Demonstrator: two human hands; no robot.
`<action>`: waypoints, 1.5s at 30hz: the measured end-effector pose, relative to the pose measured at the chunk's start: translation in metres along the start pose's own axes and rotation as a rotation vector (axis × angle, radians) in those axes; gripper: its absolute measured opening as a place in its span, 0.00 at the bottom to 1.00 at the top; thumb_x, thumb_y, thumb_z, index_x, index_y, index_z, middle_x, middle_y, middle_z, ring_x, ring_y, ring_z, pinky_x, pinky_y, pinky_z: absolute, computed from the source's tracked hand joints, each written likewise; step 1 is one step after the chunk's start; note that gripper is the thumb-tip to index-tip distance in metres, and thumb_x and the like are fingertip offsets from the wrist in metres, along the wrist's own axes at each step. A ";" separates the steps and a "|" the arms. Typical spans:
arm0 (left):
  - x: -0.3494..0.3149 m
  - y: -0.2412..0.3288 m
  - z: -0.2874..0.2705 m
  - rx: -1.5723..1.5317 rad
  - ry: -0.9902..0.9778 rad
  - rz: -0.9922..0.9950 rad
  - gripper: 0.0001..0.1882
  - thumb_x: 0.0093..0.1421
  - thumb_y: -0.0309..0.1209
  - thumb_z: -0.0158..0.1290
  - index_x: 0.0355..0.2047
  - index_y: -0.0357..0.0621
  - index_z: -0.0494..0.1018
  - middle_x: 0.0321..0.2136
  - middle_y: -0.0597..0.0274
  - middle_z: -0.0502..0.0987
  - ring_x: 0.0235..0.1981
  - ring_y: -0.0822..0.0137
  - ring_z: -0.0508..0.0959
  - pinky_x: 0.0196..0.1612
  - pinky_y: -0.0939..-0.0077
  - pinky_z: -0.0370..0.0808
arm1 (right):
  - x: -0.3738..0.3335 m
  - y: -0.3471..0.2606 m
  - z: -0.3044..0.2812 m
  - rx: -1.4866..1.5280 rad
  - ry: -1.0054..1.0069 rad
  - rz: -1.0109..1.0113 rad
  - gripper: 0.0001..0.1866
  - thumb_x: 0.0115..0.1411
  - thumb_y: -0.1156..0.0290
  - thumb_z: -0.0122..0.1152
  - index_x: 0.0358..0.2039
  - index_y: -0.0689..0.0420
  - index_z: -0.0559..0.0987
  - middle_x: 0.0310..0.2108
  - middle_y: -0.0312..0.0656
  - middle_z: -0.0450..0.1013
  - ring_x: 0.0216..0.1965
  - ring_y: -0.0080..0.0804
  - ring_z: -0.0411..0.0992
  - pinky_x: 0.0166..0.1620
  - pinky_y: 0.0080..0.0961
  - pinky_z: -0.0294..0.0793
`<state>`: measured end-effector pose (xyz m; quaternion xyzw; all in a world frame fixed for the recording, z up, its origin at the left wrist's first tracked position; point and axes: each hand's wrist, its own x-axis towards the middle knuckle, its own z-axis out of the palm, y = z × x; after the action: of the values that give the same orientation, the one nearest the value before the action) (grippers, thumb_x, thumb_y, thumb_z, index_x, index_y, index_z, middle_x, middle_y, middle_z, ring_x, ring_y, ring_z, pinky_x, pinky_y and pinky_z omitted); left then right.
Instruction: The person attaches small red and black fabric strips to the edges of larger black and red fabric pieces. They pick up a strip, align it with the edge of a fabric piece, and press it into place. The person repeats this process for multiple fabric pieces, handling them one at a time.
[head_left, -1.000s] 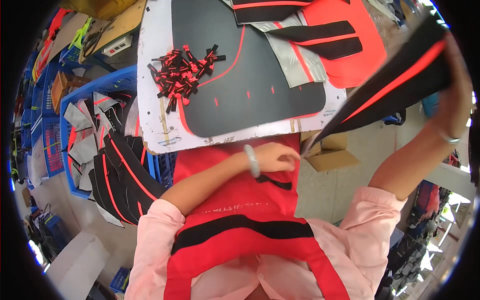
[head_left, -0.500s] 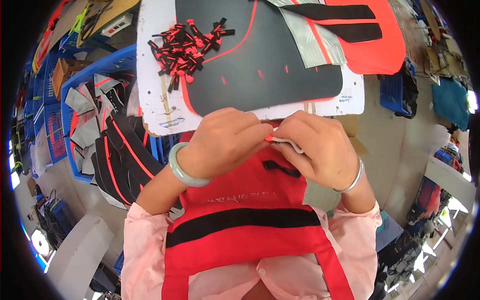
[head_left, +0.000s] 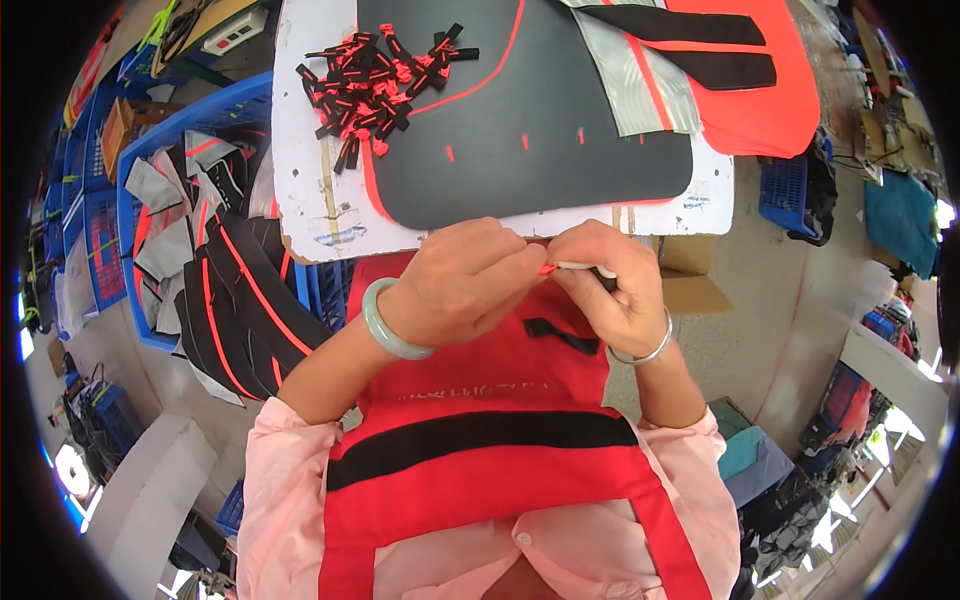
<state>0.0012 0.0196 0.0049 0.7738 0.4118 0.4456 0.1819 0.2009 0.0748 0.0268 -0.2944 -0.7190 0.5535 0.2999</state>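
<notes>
Just past the table's near edge, my left hand (head_left: 475, 275) and my right hand (head_left: 612, 285) meet at their fingertips. My left fingers are closed in a pinch on a small orange-red piece (head_left: 547, 269); most of it is covered by the fingers. In my curled right fingers is a slim white object with a dark end (head_left: 606, 278), its kind unclear. Its white part reaches toward the orange-red piece. Beyond my hands, a dark grey panel (head_left: 540, 180) with orange edging lies on the white table (head_left: 300, 225). At its left sits a heap of small black and orange-red tabs (head_left: 375, 95).
Grey and black strips with orange lines (head_left: 645, 75) lie over an orange fabric piece (head_left: 775, 100) at the table's far right. A blue crate (head_left: 150, 310) full of similar strips stands to the left. An open cardboard box (head_left: 690, 280) is at the right below the table.
My right hand has turned slightly, and the dark end of the white object now shows below its fingers. Both hands stay together at nearly the same spot.
</notes>
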 end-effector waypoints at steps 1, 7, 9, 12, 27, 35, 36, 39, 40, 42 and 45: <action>-0.002 -0.001 0.001 0.008 0.008 0.006 0.11 0.53 0.22 0.60 0.37 0.39 0.73 0.25 0.59 0.72 0.23 0.60 0.73 0.26 0.68 0.70 | -0.002 0.002 0.004 0.096 0.028 0.058 0.07 0.53 0.84 0.60 0.34 0.63 0.78 0.31 0.44 0.76 0.32 0.35 0.76 0.36 0.26 0.74; -0.008 -0.006 0.012 -0.037 0.105 -0.130 0.09 0.56 0.22 0.59 0.37 0.38 0.75 0.24 0.58 0.73 0.22 0.59 0.74 0.26 0.68 0.71 | 0.003 0.002 -0.001 0.149 0.060 0.140 0.18 0.52 0.79 0.67 0.45 0.61 0.76 0.36 0.42 0.78 0.38 0.30 0.76 0.44 0.25 0.74; -0.008 0.000 0.012 -0.153 0.147 -0.288 0.08 0.56 0.21 0.58 0.38 0.39 0.76 0.24 0.57 0.74 0.23 0.58 0.75 0.26 0.68 0.71 | 0.006 0.003 -0.005 0.112 0.043 0.179 0.27 0.49 0.76 0.71 0.51 0.60 0.74 0.40 0.43 0.78 0.40 0.33 0.77 0.47 0.26 0.74; -0.006 0.008 0.017 -0.277 0.230 -0.409 0.08 0.58 0.19 0.57 0.38 0.40 0.76 0.23 0.58 0.75 0.22 0.64 0.74 0.25 0.73 0.70 | -0.001 0.008 -0.016 -0.104 -0.081 0.260 0.22 0.49 0.75 0.71 0.46 0.60 0.80 0.41 0.44 0.80 0.41 0.35 0.78 0.47 0.29 0.74; -0.027 -0.011 0.024 -0.507 0.511 -0.457 0.08 0.61 0.15 0.52 0.40 0.35 0.75 0.34 0.57 0.74 0.36 0.66 0.74 0.40 0.76 0.71 | 0.026 0.014 0.034 0.466 0.159 0.471 0.09 0.58 0.75 0.67 0.39 0.62 0.79 0.32 0.31 0.75 0.35 0.18 0.70 0.40 0.17 0.70; -0.052 -0.077 -0.038 0.256 0.488 -0.674 0.08 0.55 0.21 0.61 0.36 0.38 0.77 0.29 0.62 0.75 0.28 0.70 0.75 0.30 0.77 0.72 | 0.037 0.022 0.032 0.171 0.066 0.499 0.11 0.58 0.76 0.66 0.42 0.63 0.82 0.34 0.36 0.79 0.35 0.19 0.73 0.41 0.18 0.72; -0.052 -0.087 -0.040 0.308 0.437 -0.646 0.08 0.54 0.22 0.61 0.35 0.39 0.77 0.29 0.61 0.75 0.27 0.67 0.75 0.30 0.75 0.72 | 0.037 0.023 0.032 0.186 0.078 0.503 0.11 0.58 0.76 0.66 0.42 0.63 0.82 0.34 0.36 0.79 0.35 0.20 0.73 0.41 0.18 0.71; -0.048 -0.095 -0.039 0.415 0.349 -0.638 0.08 0.53 0.25 0.62 0.32 0.40 0.76 0.29 0.59 0.75 0.28 0.58 0.76 0.31 0.69 0.73 | 0.035 0.025 0.032 0.142 0.053 0.468 0.12 0.58 0.76 0.66 0.43 0.63 0.82 0.34 0.36 0.79 0.36 0.20 0.73 0.41 0.18 0.71; -0.047 -0.097 -0.038 0.415 0.344 -0.640 0.08 0.53 0.25 0.62 0.32 0.40 0.76 0.29 0.59 0.75 0.28 0.58 0.76 0.31 0.68 0.73 | 0.035 0.026 0.032 0.146 0.050 0.472 0.12 0.58 0.76 0.66 0.43 0.63 0.82 0.34 0.35 0.79 0.36 0.19 0.73 0.41 0.18 0.71; -0.045 -0.098 -0.038 0.422 0.332 -0.628 0.07 0.53 0.25 0.62 0.32 0.40 0.76 0.29 0.59 0.75 0.28 0.58 0.76 0.31 0.68 0.73 | 0.033 0.027 0.032 0.158 0.046 0.481 0.12 0.58 0.76 0.65 0.43 0.63 0.81 0.34 0.35 0.79 0.36 0.19 0.73 0.41 0.18 0.71; -0.042 -0.093 -0.041 0.371 0.362 -0.597 0.07 0.55 0.24 0.61 0.35 0.39 0.76 0.29 0.58 0.77 0.28 0.60 0.77 0.32 0.71 0.73 | 0.036 0.024 0.034 0.156 0.058 0.487 0.11 0.59 0.76 0.64 0.43 0.63 0.82 0.33 0.35 0.79 0.35 0.19 0.72 0.41 0.18 0.71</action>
<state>-0.0888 0.0379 -0.0565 0.5487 0.7178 0.4202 0.0849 0.1537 0.0861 -0.0003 -0.4505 -0.5732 0.6545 0.2000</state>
